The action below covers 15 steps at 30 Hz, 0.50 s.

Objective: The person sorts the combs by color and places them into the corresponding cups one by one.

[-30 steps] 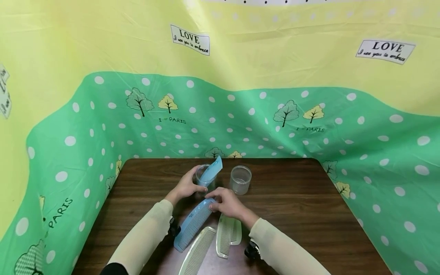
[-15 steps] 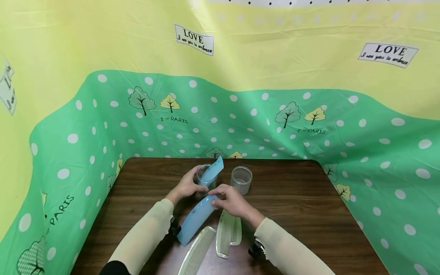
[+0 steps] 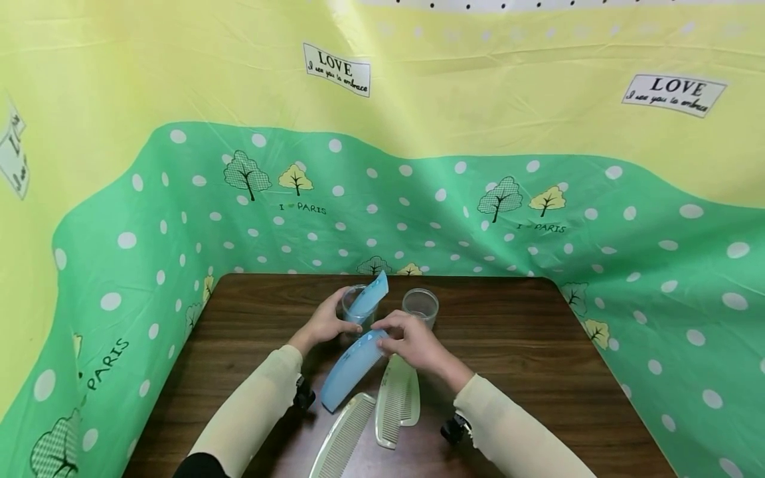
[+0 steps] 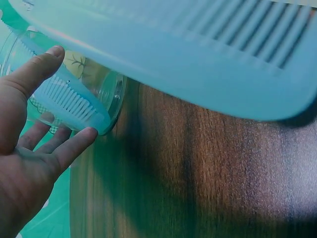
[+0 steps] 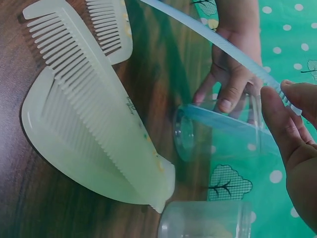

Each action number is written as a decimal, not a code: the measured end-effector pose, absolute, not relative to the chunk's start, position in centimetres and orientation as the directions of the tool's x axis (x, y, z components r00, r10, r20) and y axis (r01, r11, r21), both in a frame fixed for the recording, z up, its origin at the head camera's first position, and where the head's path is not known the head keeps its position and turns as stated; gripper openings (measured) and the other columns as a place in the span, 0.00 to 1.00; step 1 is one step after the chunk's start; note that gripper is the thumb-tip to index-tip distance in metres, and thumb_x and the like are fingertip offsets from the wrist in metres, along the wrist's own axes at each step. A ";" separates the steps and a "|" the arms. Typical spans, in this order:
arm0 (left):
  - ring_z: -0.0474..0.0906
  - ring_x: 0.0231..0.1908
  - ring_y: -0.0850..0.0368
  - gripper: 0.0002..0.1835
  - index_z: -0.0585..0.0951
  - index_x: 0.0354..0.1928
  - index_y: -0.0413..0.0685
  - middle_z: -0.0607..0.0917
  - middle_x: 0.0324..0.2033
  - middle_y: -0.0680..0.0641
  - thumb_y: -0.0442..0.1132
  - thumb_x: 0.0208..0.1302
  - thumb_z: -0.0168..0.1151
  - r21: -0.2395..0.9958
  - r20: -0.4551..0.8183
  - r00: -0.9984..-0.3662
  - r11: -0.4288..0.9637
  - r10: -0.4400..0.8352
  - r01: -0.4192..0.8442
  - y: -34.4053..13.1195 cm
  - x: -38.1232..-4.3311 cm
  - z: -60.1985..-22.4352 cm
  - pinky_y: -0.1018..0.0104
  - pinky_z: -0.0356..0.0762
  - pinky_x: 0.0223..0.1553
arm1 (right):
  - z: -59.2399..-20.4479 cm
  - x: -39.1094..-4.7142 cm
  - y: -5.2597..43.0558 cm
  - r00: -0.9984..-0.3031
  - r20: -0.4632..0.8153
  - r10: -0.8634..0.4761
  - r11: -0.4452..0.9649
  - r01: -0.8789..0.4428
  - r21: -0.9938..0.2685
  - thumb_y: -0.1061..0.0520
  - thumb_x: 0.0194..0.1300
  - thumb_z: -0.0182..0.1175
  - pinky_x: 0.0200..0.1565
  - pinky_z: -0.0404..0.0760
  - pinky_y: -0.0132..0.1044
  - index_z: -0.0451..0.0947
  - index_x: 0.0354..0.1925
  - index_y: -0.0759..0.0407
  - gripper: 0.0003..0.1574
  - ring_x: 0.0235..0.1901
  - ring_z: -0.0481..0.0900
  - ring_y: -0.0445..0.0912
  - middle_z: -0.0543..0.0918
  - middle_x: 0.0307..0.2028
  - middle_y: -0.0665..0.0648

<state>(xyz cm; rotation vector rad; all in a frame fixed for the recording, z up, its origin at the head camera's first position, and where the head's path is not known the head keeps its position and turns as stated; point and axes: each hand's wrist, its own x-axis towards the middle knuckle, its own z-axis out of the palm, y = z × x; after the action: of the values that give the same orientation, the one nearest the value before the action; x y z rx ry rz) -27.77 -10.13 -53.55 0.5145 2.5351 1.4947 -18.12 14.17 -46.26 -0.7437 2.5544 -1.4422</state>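
Observation:
My left hand (image 3: 325, 322) holds a clear plastic cup (image 5: 220, 151), thumb on one side and fingers on the other. A blue comb (image 3: 370, 297) leans inside that cup, its upper end sticking out past the rim. With thumb and fingertips, my right hand (image 3: 415, 340) pinches the end of a second blue comb (image 3: 351, 373). This comb is raised at a slant, close in front of the cup, its lower end pointing back toward me. It fills the top of the left wrist view, teeth showing (image 4: 237, 29).
Another clear cup (image 3: 421, 304) stands just right of the held one, partly behind my right hand. Two pale green combs, one (image 3: 390, 408) overlapping the other (image 3: 411, 401), lie nearer me. A larger pale comb (image 3: 343, 438) lies left of them. A patterned curtain (image 3: 382, 219) borders the wooden table (image 3: 508, 372).
My right hand has moved forward and slightly right, lifting the blue comb with it, and the comb has turned so its teeth show less. My left hand and the cup have stayed put.

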 end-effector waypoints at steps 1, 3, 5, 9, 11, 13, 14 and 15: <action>0.74 0.64 0.44 0.51 0.64 0.77 0.55 0.75 0.68 0.44 0.37 0.53 0.82 0.872 0.041 -0.929 0.440 0.367 0.212 -10.1 -27.7 -53.6 0.44 0.72 0.63 | -46.1 -18.1 14.3 -0.875 0.139 -0.464 0.433 -0.361 -0.826 0.62 0.69 0.67 0.34 0.87 0.40 0.85 0.55 0.56 0.17 0.33 0.86 0.45 0.82 0.45 0.54; 0.74 0.64 0.44 0.51 0.64 0.77 0.56 0.75 0.67 0.44 0.37 0.52 0.82 0.876 0.040 -0.930 0.435 0.366 0.209 -10.2 -27.6 -53.6 0.44 0.72 0.63 | -45.8 -18.1 14.5 -0.875 0.146 -0.461 0.426 -0.363 -0.829 0.62 0.69 0.67 0.34 0.87 0.41 0.85 0.55 0.56 0.17 0.31 0.86 0.46 0.82 0.44 0.54; 0.74 0.63 0.44 0.51 0.64 0.77 0.55 0.76 0.67 0.44 0.38 0.52 0.82 0.878 0.041 -0.930 0.431 0.365 0.207 -10.2 -27.5 -53.7 0.44 0.72 0.63 | -45.6 -18.0 14.6 -0.876 0.151 -0.458 0.412 -0.359 -0.837 0.63 0.69 0.67 0.34 0.88 0.41 0.85 0.55 0.56 0.17 0.31 0.87 0.48 0.81 0.43 0.55; 0.74 0.64 0.44 0.52 0.64 0.77 0.55 0.75 0.68 0.44 0.38 0.52 0.82 0.879 0.034 -0.932 0.433 0.360 0.200 -10.1 -27.4 -53.7 0.44 0.72 0.64 | -44.9 -17.9 15.0 -0.883 0.167 -0.440 0.396 -0.357 -0.846 0.63 0.68 0.67 0.36 0.88 0.40 0.86 0.55 0.56 0.17 0.32 0.88 0.49 0.81 0.45 0.56; 0.73 0.65 0.43 0.52 0.63 0.78 0.55 0.74 0.69 0.43 0.38 0.52 0.82 0.879 0.035 -0.933 0.434 0.358 0.199 -10.1 -27.4 -53.6 0.43 0.72 0.63 | -44.5 -17.9 15.2 -0.886 0.184 -0.426 0.393 -0.365 -0.844 0.64 0.68 0.68 0.35 0.88 0.39 0.86 0.54 0.56 0.17 0.32 0.87 0.49 0.82 0.45 0.56; 0.72 0.66 0.42 0.52 0.63 0.78 0.55 0.73 0.70 0.43 0.38 0.53 0.82 0.876 0.031 -0.935 0.440 0.354 0.196 -10.1 -27.5 -53.6 0.43 0.71 0.63 | -44.0 -17.9 15.3 -0.888 0.204 -0.412 0.383 -0.372 -0.845 0.65 0.67 0.68 0.35 0.88 0.38 0.86 0.53 0.57 0.16 0.32 0.87 0.51 0.82 0.45 0.57; 0.72 0.66 0.41 0.51 0.63 0.78 0.54 0.72 0.70 0.42 0.38 0.54 0.81 0.875 0.034 -0.935 0.442 0.353 0.199 -10.0 -27.6 -53.5 0.43 0.71 0.64 | -43.8 -18.0 15.4 -0.888 0.215 -0.405 0.381 -0.379 -0.843 0.65 0.67 0.68 0.35 0.88 0.37 0.86 0.53 0.58 0.16 0.32 0.87 0.52 0.82 0.45 0.57; 0.72 0.66 0.41 0.51 0.63 0.78 0.54 0.72 0.71 0.42 0.38 0.54 0.81 0.875 0.034 -0.935 0.441 0.352 0.198 -10.0 -27.6 -53.4 0.42 0.71 0.64 | -43.5 -18.0 15.5 -0.887 0.230 -0.400 0.375 -0.387 -0.842 0.65 0.67 0.68 0.34 0.88 0.37 0.86 0.53 0.58 0.16 0.33 0.87 0.52 0.82 0.44 0.58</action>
<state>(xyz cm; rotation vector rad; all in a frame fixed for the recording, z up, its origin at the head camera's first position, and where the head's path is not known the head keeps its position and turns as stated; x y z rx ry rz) -27.61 -9.99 -53.36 0.4873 2.5337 1.5078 -18.02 15.51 -43.48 -0.7426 2.5953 -1.5834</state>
